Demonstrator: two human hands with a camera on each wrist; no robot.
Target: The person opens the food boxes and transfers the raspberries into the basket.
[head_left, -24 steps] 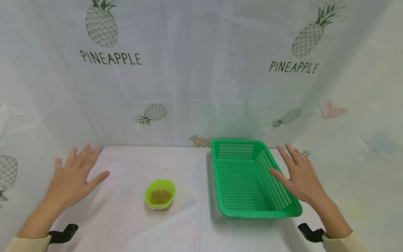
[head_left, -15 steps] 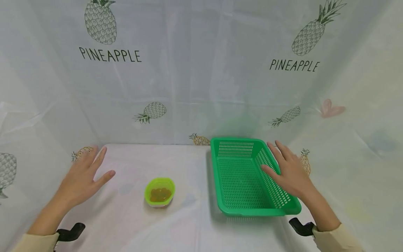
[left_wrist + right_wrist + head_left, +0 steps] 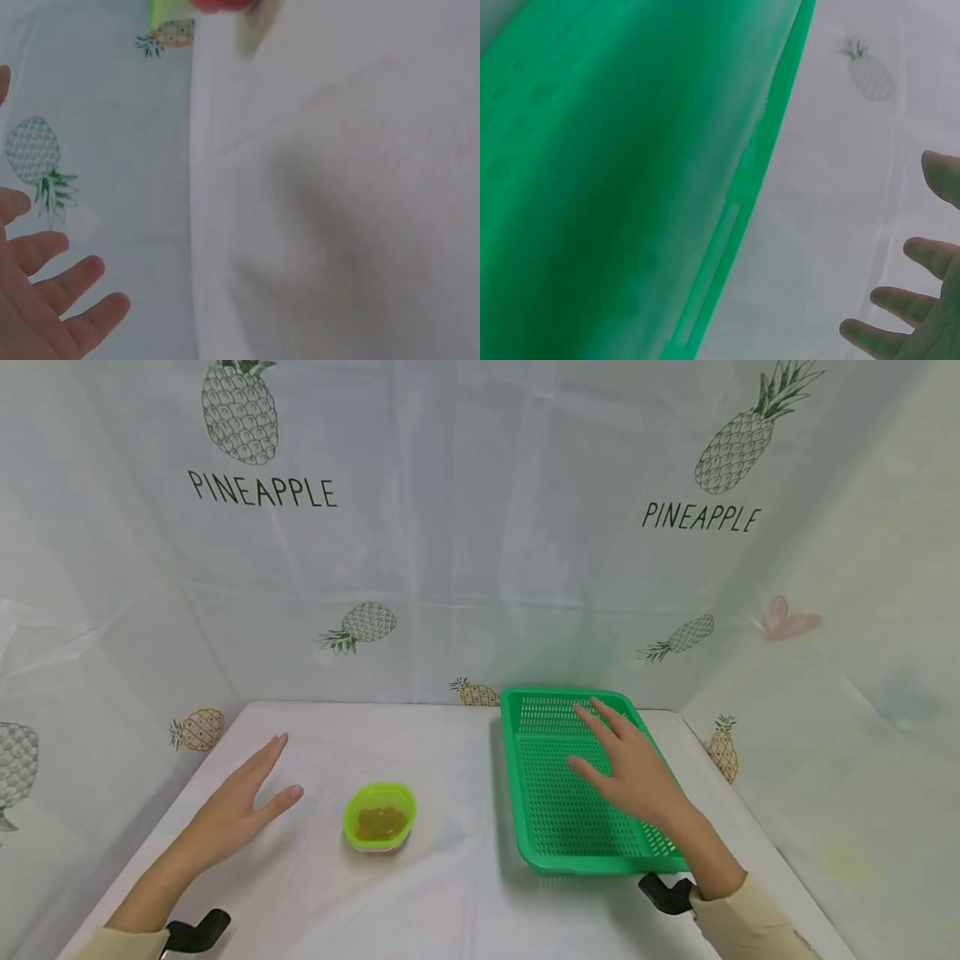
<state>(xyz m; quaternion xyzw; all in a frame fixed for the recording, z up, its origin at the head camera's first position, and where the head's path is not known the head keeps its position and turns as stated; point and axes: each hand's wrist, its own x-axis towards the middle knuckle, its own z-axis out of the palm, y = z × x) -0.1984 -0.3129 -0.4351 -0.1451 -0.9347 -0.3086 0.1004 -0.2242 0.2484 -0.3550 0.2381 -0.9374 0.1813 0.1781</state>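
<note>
Plainly both hands are in the approach stage, with nothing lifted or held. Largest on the white cloth-covered surface (image 3: 465,893) is the green perforated basket (image 3: 558,827), right of centre in the head view, its far end near the pineapple-printed curtain (image 3: 450,527) at the back. The right hand (image 3: 633,768) is spread above the basket's interior, fingers straight and apart, pointing toward the upper left of the frame; whether the palm touches the mesh or only hovers over it I cannot tell (the right wrist view shows just the green wall (image 3: 615,180) and fingertips (image 3: 900,300) held away from it). Its grip is wide and holds nothing.

Lower left of centre, the left hand (image 3: 240,802) lies flat and low over the surface, fingers straight, thumb out, likewise wide and empty; the left wrist view shows its fingers (image 3: 52,300) spread over bare cloth. Smallest is the lime-green bowl (image 3: 380,818) of yellowish pieces, centre-bottom of the frame, just to the right of the left thumb and well apart from the basket.

By my judgement the next move calls for either hand to come down and curl its fingers round something, the bowl's rim for the left being the nearest candidate.
</note>
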